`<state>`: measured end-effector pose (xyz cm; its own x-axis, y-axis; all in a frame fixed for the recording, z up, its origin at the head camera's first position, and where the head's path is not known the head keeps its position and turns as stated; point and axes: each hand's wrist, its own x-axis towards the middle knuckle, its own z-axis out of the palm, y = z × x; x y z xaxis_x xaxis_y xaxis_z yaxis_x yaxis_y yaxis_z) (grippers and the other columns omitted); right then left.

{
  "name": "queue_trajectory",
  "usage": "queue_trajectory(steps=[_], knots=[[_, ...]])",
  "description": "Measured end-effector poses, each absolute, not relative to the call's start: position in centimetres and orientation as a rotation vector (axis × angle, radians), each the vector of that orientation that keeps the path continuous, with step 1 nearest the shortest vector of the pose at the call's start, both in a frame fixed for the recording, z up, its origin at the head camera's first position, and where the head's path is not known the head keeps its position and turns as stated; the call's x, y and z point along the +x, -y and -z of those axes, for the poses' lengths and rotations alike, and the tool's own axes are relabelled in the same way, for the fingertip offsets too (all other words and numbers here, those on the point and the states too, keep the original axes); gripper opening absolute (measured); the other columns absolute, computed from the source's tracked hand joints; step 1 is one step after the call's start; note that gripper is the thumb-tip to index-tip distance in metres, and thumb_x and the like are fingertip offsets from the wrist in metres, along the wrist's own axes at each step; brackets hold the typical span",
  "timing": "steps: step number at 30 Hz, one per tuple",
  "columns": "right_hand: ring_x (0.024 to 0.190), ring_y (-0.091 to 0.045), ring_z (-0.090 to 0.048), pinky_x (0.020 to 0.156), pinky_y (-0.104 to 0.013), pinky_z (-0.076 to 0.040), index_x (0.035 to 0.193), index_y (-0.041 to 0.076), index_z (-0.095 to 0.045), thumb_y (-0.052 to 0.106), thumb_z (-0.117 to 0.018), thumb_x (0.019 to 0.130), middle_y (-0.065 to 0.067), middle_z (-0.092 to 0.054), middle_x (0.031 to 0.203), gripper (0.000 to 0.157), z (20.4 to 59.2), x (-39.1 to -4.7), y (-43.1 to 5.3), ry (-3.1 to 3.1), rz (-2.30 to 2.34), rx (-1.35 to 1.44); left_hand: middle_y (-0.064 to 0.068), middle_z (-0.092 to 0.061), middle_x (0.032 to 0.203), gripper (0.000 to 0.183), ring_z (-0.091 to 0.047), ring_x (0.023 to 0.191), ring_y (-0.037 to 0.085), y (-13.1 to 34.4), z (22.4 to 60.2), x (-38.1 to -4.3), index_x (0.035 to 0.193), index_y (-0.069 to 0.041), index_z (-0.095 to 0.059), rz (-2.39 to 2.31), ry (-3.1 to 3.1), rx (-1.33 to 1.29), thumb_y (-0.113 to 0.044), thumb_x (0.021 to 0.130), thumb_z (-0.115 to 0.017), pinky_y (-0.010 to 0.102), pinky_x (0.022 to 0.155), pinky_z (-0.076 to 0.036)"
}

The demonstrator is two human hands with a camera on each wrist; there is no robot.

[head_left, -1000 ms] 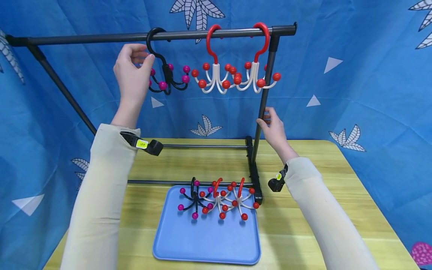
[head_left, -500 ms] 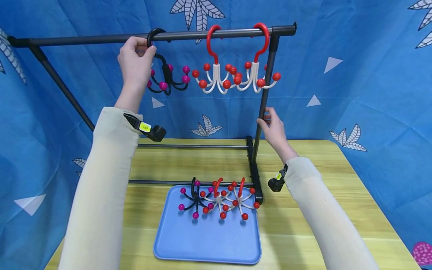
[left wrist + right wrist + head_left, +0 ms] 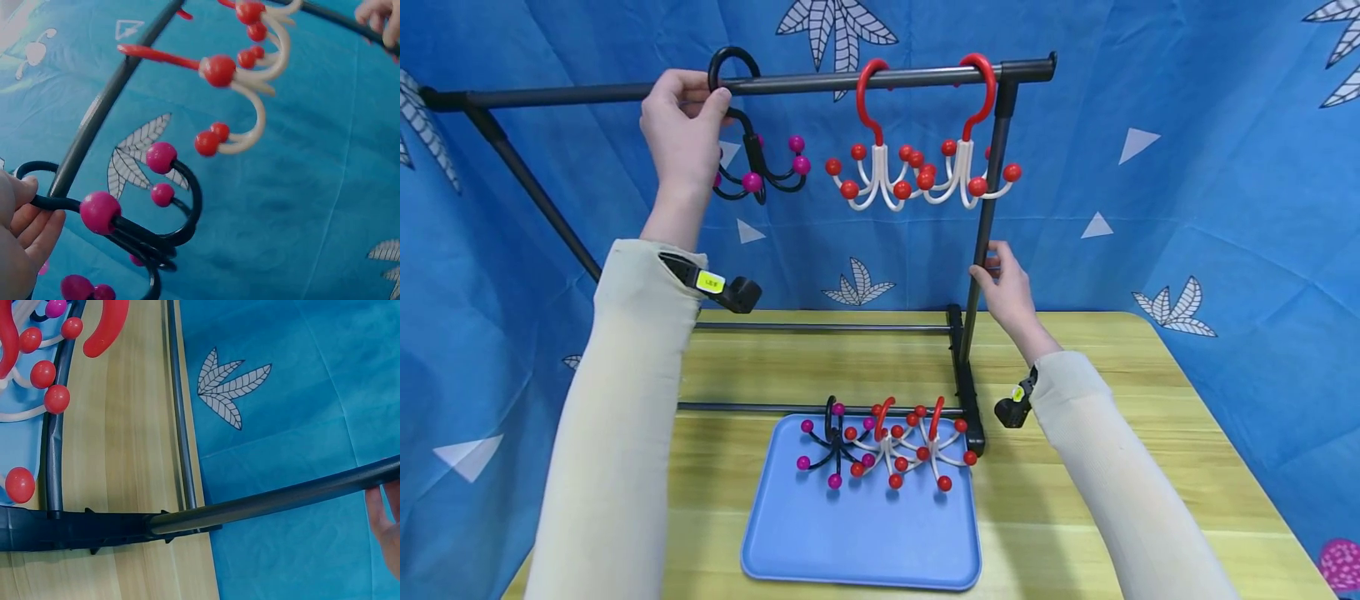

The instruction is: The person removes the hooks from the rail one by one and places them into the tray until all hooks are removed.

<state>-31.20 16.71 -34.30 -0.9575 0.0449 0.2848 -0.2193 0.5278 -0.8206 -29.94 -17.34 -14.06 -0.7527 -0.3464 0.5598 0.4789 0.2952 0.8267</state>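
My left hand (image 3: 679,142) pinches the neck of a black hook hanger (image 3: 752,154) with magenta balls on its curved arms. Its hook loops over the rack's black top bar (image 3: 812,82), the crown standing above it; in the left wrist view thumb and fingers meet on the neck beside the bar. To the right, two white hangers with red hooks and red balls, a middle one (image 3: 880,162) and a right one (image 3: 966,158), hang from the same bar. Lower down, my right hand (image 3: 1009,287) holds the rack's right upright post (image 3: 988,217), fingers partly behind it.
A blue tray (image 3: 861,533) lies on the wooden table (image 3: 1075,467). At its back edge are another black hanger (image 3: 835,442) and two more red-and-white ones. The rack's foot (image 3: 966,392) stands by the tray's right corner. Blue patterned cloth (image 3: 1225,167) hangs behind.
My left hand has risen from beside the black hanger and taken its neck. The hanger has shifted up and left along the bar. My right hand stays on the post.
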Motion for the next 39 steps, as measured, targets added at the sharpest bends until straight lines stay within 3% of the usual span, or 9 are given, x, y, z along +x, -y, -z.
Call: queue_trajectory(steps=[19,39], knots=[[0.103,-0.029,-0.052,0.086,-0.046,-0.044,0.127,0.013,-0.039,0.026,-0.050,0.094,-0.014,-0.051,0.109,0.037,34.7,-31.1,-16.8,2.486,-1.387,0.167,-0.005,-0.055,0.085,0.012,-0.054,0.080,0.007,15.8,13.9,-25.0,0.095,-0.008,-0.064,1.552,1.733,-0.213,-0.013,0.084,-0.064,0.023,0.080,-0.046],[0.105,-0.030,-0.052,0.089,-0.047,-0.043,0.128,0.013,-0.039,0.027,-0.049,0.094,-0.015,-0.051,0.111,0.038,34.6,-31.4,-16.7,2.482,-1.394,0.181,-0.003,-0.059,0.084,0.013,-0.055,0.083,0.013,15.4,19.5,-21.6,0.093,-0.005,-0.065,1.652,1.732,-0.364,-0.008,0.080,-0.068,0.025,0.073,-0.043]])
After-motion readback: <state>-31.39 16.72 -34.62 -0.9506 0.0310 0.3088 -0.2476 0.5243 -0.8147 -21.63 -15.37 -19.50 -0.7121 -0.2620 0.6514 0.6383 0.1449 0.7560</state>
